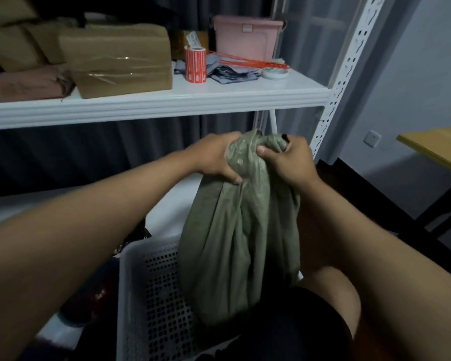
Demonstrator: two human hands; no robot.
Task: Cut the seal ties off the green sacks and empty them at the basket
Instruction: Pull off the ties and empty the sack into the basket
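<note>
While the green sack (235,243) hangs upright over the white basket (141,282), its bunched neck sits between your fists: left hand (216,160) and right hand (287,162) both clamp it, equally near. No tie visible from here.

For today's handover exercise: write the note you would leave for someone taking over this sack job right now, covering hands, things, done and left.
Left hand and right hand: both grip the bunched end of one green sack.
The sack hangs over the white perforated basket, lower end inside it.
Done: unclear whether a tie was cut; none visible.
Left: finish emptying this sack.
No cutting tool in view.
</note>
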